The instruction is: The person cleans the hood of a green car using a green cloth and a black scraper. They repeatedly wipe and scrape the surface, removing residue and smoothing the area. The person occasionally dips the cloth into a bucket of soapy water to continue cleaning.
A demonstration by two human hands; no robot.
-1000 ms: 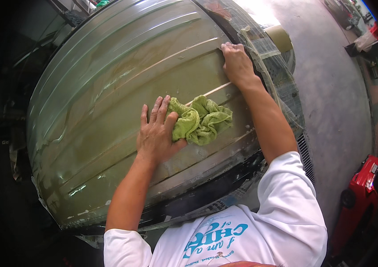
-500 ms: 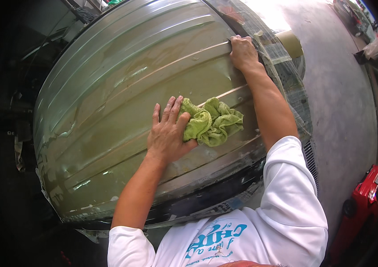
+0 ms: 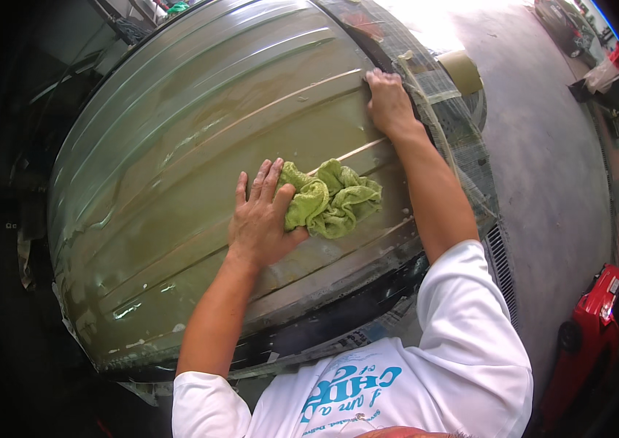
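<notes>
A wide ribbed vehicle roof [image 3: 302, 120], dull olive and wet-looking, lies in front of me, with pale strips along some of its ribs. My left hand [image 3: 260, 215] rests flat on it, fingers spread. Against its thumb and index finger lies a crumpled green cloth [image 3: 335, 197]. At the roof's right end, my right hand [image 3: 391, 102] is closed with the fingers curled down on the surface beside the dark edge. Whatever those fingers hold is hidden.
Masking sheet [image 3: 462, 157] covers the vehicle beyond the roof's right edge, beside a tan cylindrical thing [image 3: 461, 71]. A grey floor [image 3: 546, 160] runs along the right. A red vehicle [image 3: 592, 321] stands at lower right, another car [image 3: 563, 28] at far right.
The view has shifted, so the whole scene sits a little further left. My right hand has come slightly nearer to me along the roof's edge. The left hand and cloth keep their places.
</notes>
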